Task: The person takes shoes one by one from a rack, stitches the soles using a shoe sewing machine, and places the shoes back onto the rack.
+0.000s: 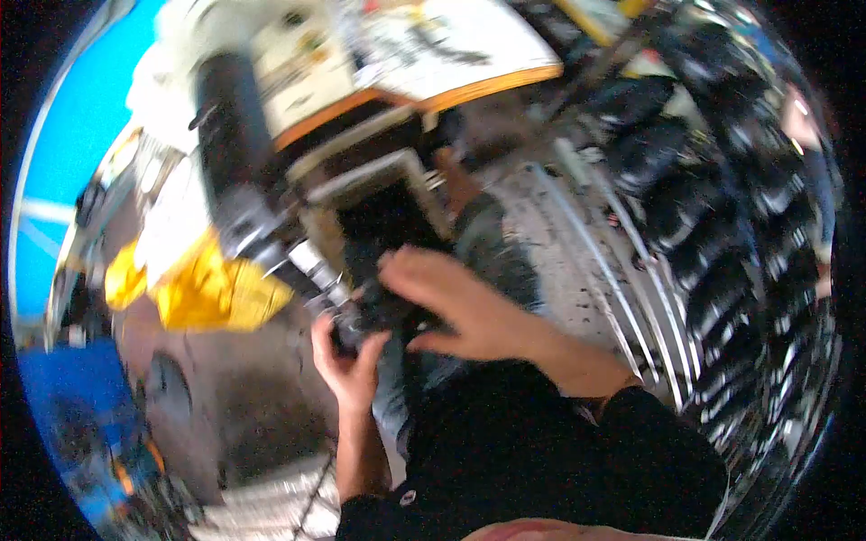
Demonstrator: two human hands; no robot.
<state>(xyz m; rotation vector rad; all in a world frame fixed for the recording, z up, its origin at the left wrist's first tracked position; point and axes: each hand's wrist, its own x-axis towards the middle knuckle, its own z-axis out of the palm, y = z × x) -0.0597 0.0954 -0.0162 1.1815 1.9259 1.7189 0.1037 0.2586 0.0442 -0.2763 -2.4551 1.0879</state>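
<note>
The picture is smeared by motion. My left hand curls its thumb and fingers round a small dark object, whose kind I cannot make out. That object sits at the lower end of a machine with a thick black arm and a bright metal part. To the right, my right hand is stretched out palm down, fingers extended and thumb apart, over a dark area. Whether its fingertips touch anything there is unclear.
A white worktable with a wooden edge stands ahead, a frame-like box below it. Yellow cloth or plastic lies left. Pale metal rails run along the floor at right, beside heaped shiny black items. Another person's arm shows far right.
</note>
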